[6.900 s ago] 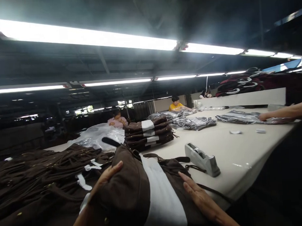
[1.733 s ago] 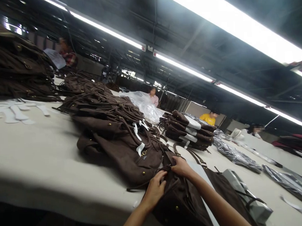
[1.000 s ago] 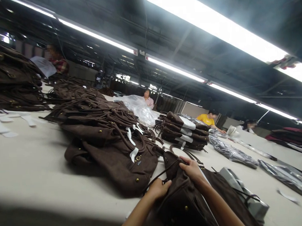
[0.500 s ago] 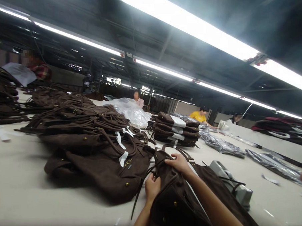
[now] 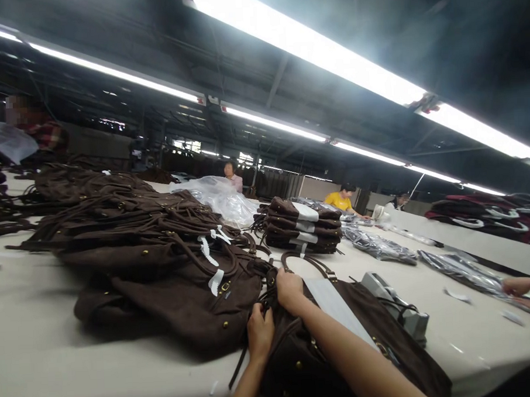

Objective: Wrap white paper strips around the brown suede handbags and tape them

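A dark brown handbag (image 5: 293, 343) lies in front of me, its near part bunched up and folded over. My left hand (image 5: 261, 330) is closed on the bag's left edge, where thin dark cords hang down; the fingertips are partly hidden. Just above it, my right hand (image 5: 290, 288) has its fingers wrapped over the bag's upper edge. A wide pale strip (image 5: 338, 312) lies across the bag, partly behind my right forearm. The bag's looped handle (image 5: 309, 261) rests on the table beyond my right hand.
Left of my hands, brown handbags (image 5: 164, 302) with white-wrapped handles are piled up. Ahead stands a folded bag stack (image 5: 303, 226). A grey device (image 5: 397, 310) sits right, near plastic-wrapped bags (image 5: 461, 272) and another person's hand (image 5: 515, 286). Other people work farther back.
My right hand has drawn left, pulling the folded bag layer with it, and more of the pale strip shows. My left hand keeps its hold. The other person's hand reaches farther into view.
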